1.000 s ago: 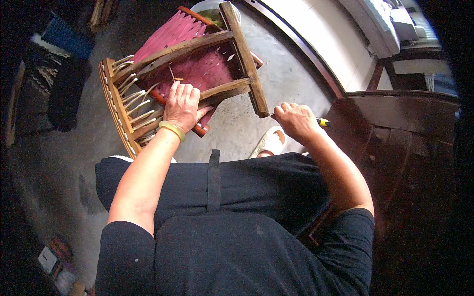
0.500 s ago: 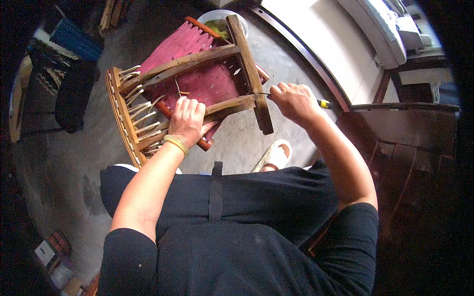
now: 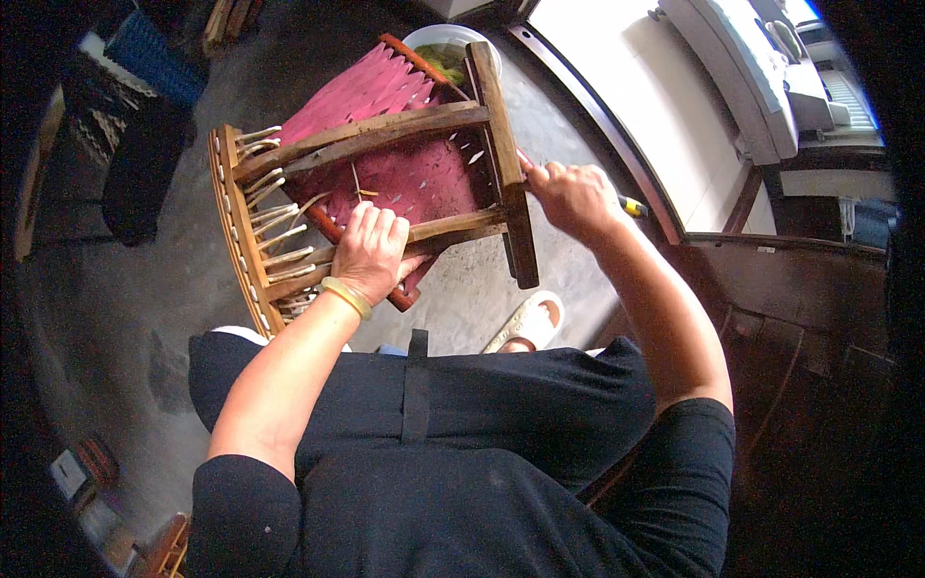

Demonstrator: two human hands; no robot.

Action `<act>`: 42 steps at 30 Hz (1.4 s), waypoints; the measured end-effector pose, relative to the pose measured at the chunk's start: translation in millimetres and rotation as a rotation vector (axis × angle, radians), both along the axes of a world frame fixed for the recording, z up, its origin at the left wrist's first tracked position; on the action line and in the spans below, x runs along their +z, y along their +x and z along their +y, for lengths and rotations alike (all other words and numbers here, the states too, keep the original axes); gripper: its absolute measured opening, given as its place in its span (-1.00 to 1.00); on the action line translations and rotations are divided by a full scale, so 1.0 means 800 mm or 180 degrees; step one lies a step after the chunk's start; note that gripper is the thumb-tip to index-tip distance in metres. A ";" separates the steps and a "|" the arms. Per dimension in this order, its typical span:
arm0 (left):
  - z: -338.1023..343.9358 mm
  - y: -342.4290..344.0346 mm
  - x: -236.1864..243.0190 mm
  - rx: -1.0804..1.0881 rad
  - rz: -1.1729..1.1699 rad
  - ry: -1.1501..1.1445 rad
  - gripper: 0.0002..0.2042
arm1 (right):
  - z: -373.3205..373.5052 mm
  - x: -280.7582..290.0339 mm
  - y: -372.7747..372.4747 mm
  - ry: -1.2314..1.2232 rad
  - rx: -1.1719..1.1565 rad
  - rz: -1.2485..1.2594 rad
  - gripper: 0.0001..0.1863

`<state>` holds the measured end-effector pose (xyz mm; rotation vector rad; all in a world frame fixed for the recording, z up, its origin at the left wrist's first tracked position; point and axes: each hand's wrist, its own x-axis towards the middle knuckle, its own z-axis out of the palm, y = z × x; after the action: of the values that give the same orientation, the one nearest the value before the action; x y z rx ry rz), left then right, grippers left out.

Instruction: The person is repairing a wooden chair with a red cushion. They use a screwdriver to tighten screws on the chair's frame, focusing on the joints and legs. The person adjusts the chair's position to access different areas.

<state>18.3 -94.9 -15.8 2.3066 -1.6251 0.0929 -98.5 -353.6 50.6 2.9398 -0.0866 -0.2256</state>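
Observation:
A wooden frame (image 3: 501, 125) lies tilted over a low seat with a slitted pink cover (image 3: 395, 183). White cords (image 3: 275, 212) loop through holes in the frame's curved left rail. My left hand (image 3: 370, 246) is closed around the near side bar and presses it down, a pale yellow bangle (image 3: 349, 294) on its wrist. At the right crosspiece, my right hand (image 3: 578, 200) is wrapped round a screwdriver with a yellow and black handle end (image 3: 632, 206). Its tip is hidden by my fingers and the wood.
Behind the frame stands a white bucket (image 3: 458, 48) with something yellow-green inside. A doorway sill (image 3: 597, 106) runs along the right, beside dark wooden furniture (image 3: 771, 385). My sandalled foot (image 3: 536, 323) rests on the grey floor below the crosspiece. A dark chair (image 3: 145, 183) stands at left.
The thin shaft that showed between my right hand and the crosspiece is now mostly hidden, with the hand closer to the wood. My left hand keeps its hold. The whole view has shifted slightly.

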 end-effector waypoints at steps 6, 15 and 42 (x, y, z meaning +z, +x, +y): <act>0.002 0.000 0.000 0.0017 0.0085 0.0102 -0.50 | -0.006 -0.003 0.022 0.0083 0.0017 -0.0068 -0.87; -0.003 0.001 0.002 -0.0010 0.0094 0.0081 -0.49 | -0.023 0.006 0.044 0.0091 -0.0098 -0.0165 -0.79; 0.002 -0.004 0.003 0.0016 -0.0138 0.0018 -0.54 | 0.102 0.003 -0.112 0.1312 -0.1689 -0.0875 -0.92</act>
<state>15.4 -93.6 -13.3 2.3285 -1.6426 0.1406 -187.9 -272.1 52.7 3.2676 -0.9716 0.1083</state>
